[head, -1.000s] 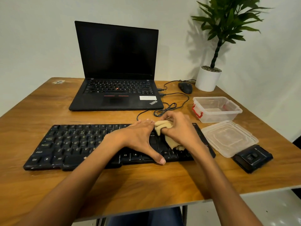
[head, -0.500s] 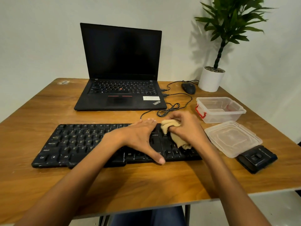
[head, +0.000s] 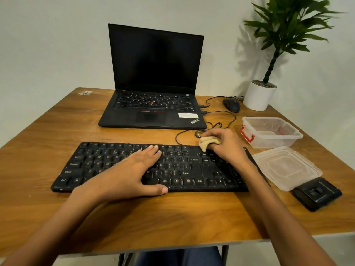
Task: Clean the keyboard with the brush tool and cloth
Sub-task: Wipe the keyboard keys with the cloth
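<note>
My left hand [head: 134, 170] lies flat and open on the middle of the flat black plastic keyboard [head: 107, 162], fingers stretched toward the top rows and thumb along the front edge near the space bar. My right hand [head: 225, 145] is closed around the crumpled beige cloth [head: 206, 142], pressing it onto the upper right part of the keyboard, just above the Enter key area. The keyboard sits across the near half of the brown wooden worktop [head: 48, 131], its thin black cable [head: 184, 133] curling away behind my right hand. Behind it stands an open black laptop with a dark screen [head: 153, 77]. To the right of the keyboard lie a clear plastic lid [head: 286, 167], and beyond it a clear plastic box with a red latch [head: 270, 131]. A small black rectangular device [head: 317, 193] rests just beside the lid at the worktop's right edge. A black mouse [head: 231, 105] sits near a white pot holding a green plant [head: 259, 95].
</note>
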`<state>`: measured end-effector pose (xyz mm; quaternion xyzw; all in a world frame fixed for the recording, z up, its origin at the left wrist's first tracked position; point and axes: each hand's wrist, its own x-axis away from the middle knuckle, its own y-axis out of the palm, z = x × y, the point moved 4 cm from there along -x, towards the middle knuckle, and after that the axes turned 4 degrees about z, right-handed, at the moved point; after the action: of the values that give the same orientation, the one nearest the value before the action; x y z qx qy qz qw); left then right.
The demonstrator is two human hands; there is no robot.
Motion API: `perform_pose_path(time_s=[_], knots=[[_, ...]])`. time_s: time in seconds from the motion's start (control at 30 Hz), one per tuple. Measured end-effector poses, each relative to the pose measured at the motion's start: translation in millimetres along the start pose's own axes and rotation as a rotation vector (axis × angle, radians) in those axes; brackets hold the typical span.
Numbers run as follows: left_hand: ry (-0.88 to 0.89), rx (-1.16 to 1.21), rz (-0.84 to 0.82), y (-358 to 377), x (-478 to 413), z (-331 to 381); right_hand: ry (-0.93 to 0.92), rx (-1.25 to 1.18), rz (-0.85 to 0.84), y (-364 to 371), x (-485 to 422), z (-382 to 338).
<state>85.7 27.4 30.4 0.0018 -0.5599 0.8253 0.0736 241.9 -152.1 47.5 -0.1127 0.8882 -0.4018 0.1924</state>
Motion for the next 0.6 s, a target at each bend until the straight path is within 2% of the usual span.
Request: perform_pose_path(time_s=[0.13, 0.37, 0.6], knots=[[0.022, -0.003, 0.029, 0.8, 0.9, -0.3, -0.034, -0.082, -0.097, 20.4, -2.4, -25.9], [0.053, 0.007, 0.053, 1.7, 2.4, -3.6, -0.02, -0.205, -0.147, 34.5, -8.3, -41.9], [0.04, 0.01, 0.104, -7.9, 22.1, -17.2, -0.221, -0.147, -0.292, 75.1, -7.7, -93.8]])
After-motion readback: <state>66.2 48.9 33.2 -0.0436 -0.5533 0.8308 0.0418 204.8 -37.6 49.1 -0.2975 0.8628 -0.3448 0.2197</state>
